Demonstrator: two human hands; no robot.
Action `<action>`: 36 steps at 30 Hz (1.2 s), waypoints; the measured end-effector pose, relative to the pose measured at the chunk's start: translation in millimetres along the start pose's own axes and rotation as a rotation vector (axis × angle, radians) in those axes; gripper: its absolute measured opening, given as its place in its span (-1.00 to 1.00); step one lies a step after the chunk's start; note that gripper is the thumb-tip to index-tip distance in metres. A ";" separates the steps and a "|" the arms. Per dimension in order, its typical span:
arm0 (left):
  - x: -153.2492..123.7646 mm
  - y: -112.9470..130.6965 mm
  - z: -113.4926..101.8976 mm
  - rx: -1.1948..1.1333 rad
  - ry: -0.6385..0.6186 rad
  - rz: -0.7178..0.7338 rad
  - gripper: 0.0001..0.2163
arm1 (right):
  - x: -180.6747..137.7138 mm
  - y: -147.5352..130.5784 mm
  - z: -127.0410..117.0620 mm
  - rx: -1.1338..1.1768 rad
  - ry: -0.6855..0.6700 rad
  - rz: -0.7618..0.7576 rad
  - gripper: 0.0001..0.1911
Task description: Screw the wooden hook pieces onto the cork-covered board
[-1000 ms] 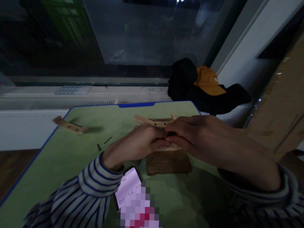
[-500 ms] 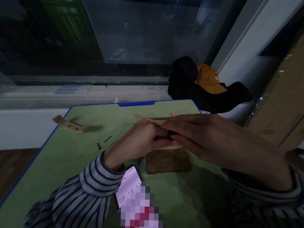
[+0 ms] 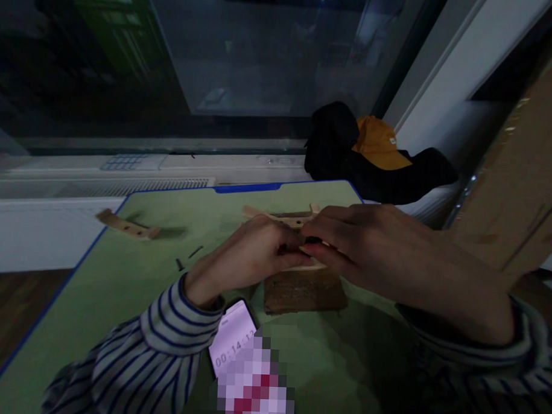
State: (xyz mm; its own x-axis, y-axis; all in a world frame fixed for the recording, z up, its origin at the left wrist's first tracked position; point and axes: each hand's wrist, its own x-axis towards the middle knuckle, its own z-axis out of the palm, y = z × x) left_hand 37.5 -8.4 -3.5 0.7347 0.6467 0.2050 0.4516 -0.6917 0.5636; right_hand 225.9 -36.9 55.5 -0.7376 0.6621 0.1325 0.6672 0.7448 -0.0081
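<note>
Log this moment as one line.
left hand: at light wooden assembly; right hand: pinching small dark item; nearby: brown block, curved wooden piece, phone

Phone (image 3: 233,337), screen lit, timer digits at top, lower part pixelated; lies on green bench (image 3: 189,209) with blue edging. Orange cap (image 3: 381,144) rests against black fabric item (image 3: 330,142) near dark window (image 3: 258,61). Gridded sheet (image 3: 130,162) on white sill (image 3: 234,163). Cardboard (image 3: 517,173), far right, upright.

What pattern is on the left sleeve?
Dark blue stripes on a pale sleeve, in the head view.
</note>
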 end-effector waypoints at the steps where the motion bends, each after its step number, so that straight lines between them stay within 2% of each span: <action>1: 0.3 0.1 0.4 -0.003 0.018 0.012 -0.80 | -0.9 0.3 -0.3 0.010 0.011 -0.016 -0.80; 4: 0.7 0.3 2.1 -0.032 0.020 0.008 -0.77 | -4.9 1.7 -2.3 0.067 0.051 -0.092 -0.70; 6: 0.5 0.1 2.7 -0.048 -0.006 0.007 -0.82 | -7.1 2.5 -4.2 0.109 0.044 -0.114 -0.73; 11: -1.8 -1.9 2.4 -0.058 -0.067 0.025 -0.81 | -5.7 0.7 -5.2 0.079 -0.020 -0.035 -0.83; 17: -3.0 -1.3 -1.3 -0.052 -0.103 -0.002 -0.74 | -0.8 -2.4 -0.2 -0.022 0.027 -0.035 -0.82; 22: -0.2 -0.7 -1.4 -0.015 -0.003 0.023 -0.85 | 0.8 -0.2 1.3 -0.040 0.006 -0.021 -0.86; 26: 0.7 -1.3 2.0 -0.019 0.061 0.040 -0.78 | -0.2 1.0 1.3 -0.061 0.036 -0.044 -0.76; 29: 0.4 -2.0 3.2 -0.048 0.030 0.044 -0.80 | -2.3 2.1 1.1 0.019 0.040 -0.069 -0.69; 32: -0.8 -2.7 3.0 -0.050 -0.013 0.042 -0.84 | -2.7 2.3 0.7 0.025 0.032 -0.037 -0.78; 36: -3.3 -2.6 1.7 -0.082 -0.083 -0.020 -0.77 | 0.0 0.2 0.3 -0.020 0.008 0.024 -0.82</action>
State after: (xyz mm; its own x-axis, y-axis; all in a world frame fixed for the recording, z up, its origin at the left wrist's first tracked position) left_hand 34.7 -9.4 -7.1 0.7670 0.6287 0.1281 0.4257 -0.6481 0.6314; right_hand 226.1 -36.7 55.3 -0.7208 0.6788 0.1403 0.6865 0.7271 0.0088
